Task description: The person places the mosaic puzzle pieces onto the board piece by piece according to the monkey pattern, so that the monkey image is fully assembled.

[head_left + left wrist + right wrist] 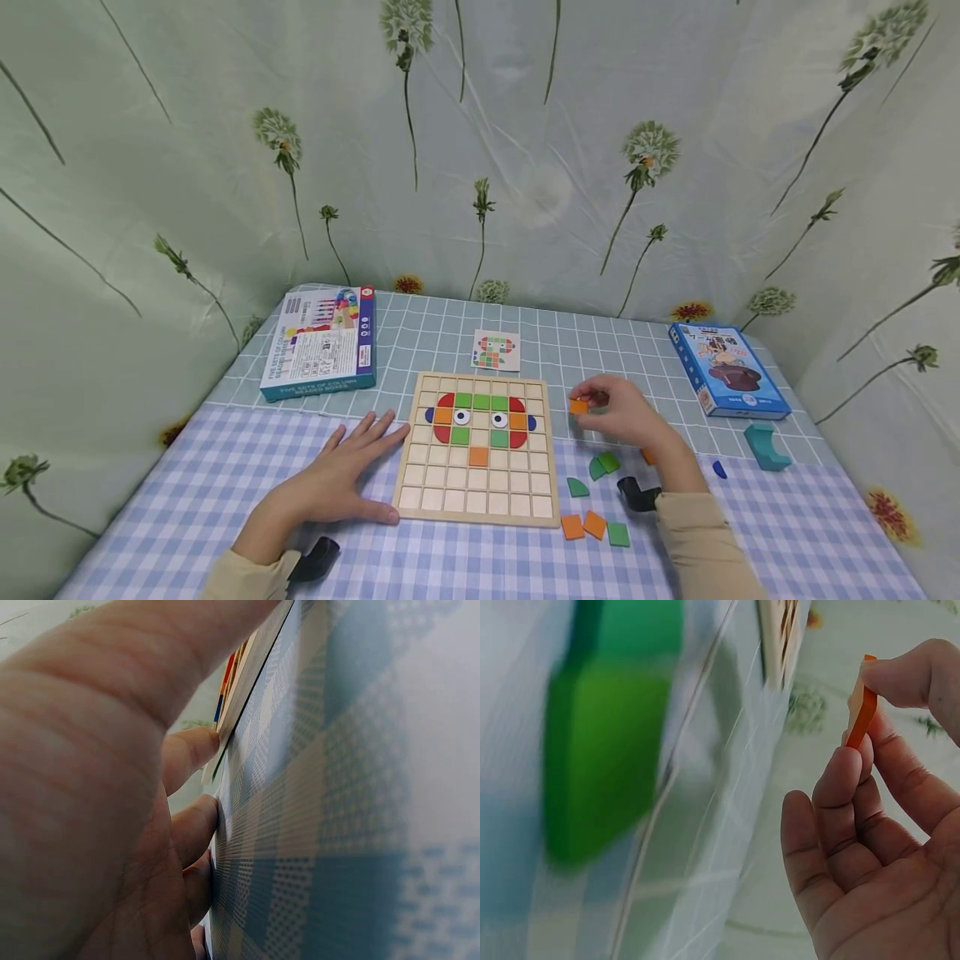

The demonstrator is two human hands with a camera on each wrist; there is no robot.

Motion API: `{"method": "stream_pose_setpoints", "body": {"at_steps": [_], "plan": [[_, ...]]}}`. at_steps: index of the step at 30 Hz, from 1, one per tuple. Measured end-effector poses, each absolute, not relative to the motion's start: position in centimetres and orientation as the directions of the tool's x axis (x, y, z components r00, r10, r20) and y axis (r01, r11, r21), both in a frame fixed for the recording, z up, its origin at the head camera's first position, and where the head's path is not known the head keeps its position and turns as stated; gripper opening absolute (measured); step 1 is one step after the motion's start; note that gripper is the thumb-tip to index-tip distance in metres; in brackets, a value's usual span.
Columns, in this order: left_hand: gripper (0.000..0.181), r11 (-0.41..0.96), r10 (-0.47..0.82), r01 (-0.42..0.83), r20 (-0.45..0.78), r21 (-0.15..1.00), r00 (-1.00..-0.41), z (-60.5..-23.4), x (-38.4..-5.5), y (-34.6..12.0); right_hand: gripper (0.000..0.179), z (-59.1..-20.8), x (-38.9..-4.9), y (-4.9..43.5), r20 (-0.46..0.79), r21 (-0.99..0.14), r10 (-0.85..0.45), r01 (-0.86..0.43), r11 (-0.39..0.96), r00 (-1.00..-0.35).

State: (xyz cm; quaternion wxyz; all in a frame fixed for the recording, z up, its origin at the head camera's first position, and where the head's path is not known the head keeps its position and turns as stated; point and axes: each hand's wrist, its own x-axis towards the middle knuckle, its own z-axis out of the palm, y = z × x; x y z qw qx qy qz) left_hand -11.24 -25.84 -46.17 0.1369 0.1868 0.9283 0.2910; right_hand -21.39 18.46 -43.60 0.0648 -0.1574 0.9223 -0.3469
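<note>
Beside the right edge of a wooden grid board (pixel 487 502), my right hand (pixel 626 412) pinches an orange square tile (pixel 863 712) between thumb and fingers, raised above the table. My left hand (pixel 337 479) lies spread at the board's left side, its thumb and a fingertip right at the frame. Tiles on the board form a pattern: red curved corners, green and orange squares, blue half-rounds and two eye tiles. A single orange tile (pixel 478 457) sits below the eyes. In the left wrist view, the board's edge (pixel 251 682) shows past the fingers.
Loose green pieces (pixel 577 487), orange tiles (pixel 573 527) and a green square (pixel 618 534) lie right of the board. Behind it is a pattern card (pixel 496 350). Boxes stand at the back left (pixel 318 346) and right (pixel 727 371), with a teal block (pixel 767 447) nearby.
</note>
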Motion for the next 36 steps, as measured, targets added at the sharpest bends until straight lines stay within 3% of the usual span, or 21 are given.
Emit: {"method": "stream_pose_setpoints", "body": {"at_steps": [10, 17, 28, 36], "plan": [[0.119, 0.765, 0.422, 0.258, -0.158, 0.59, -0.893, -46.2, -11.4, -25.8, 0.025, -42.9, -19.9, 13.3, 0.007, -0.696, -0.501, -0.364, 0.618, -0.865], [0.119, 0.764, 0.423, 0.262, -0.151, 0.59, -0.893, -46.2, -11.4, -25.9, 0.024, -43.1, -19.2, 9.7, 0.013, -0.663, -0.61, -0.463, 0.588, -0.792], [0.118, 0.767, 0.418, 0.254, -0.159, 0.589, -0.894, -46.2, -11.4, -25.8, 0.02, -43.3, -18.4, 5.2, -0.01, -0.625, -0.675, -0.522, 0.58, -0.738], [0.117, 0.765, 0.419, 0.252, -0.161, 0.592, -0.893, -46.2, -11.4, -25.9, 0.02, -43.6, -17.9, 3.6, -0.073, -0.632, -0.666, -0.482, 0.607, -0.742]]}}
